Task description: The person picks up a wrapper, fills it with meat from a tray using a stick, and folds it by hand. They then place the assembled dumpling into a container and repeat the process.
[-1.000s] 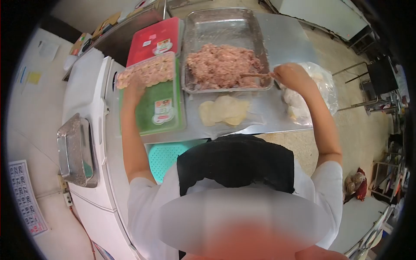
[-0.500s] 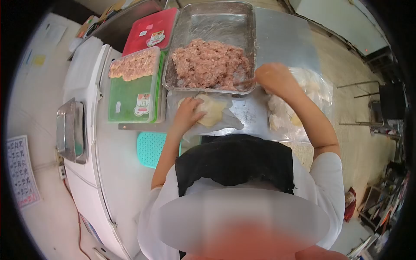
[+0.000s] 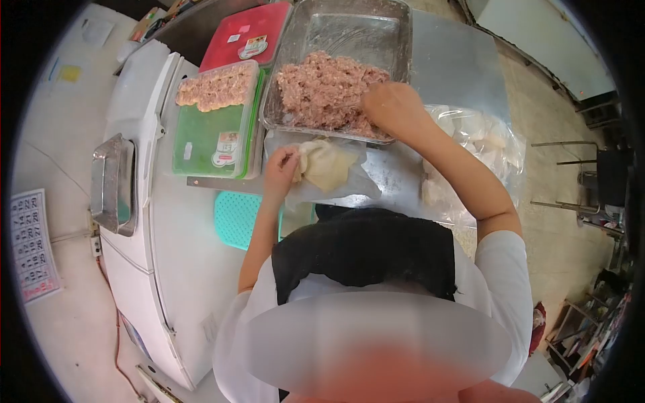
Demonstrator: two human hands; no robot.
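Observation:
Ground meat (image 3: 322, 91) is heaped in the near part of a metal tray (image 3: 403, 40). Over the heap's right side is my right hand (image 3: 395, 111), its fingers closed; whatever it holds is hidden. My left hand (image 3: 283, 163) pinches the left edge of a pale, thin wrapper (image 3: 328, 168), which lies on a clear plastic sheet (image 3: 369, 185) in front of the tray. To the right, a clear bag (image 3: 494, 141) contains pale pieces.
A green-edged container lid (image 3: 201, 148) at left bears rows of meat portions (image 3: 213, 87). Behind it sits a red lid (image 3: 252, 30). A turquoise perforated basket (image 3: 235, 220) is below the steel table's (image 3: 457, 60) near edge. A chair (image 3: 611, 178) stands at right.
My right hand has moved left over the meat. My left hand has shifted from resting on the wrapper to its left edge. The whole view has shifted slightly.

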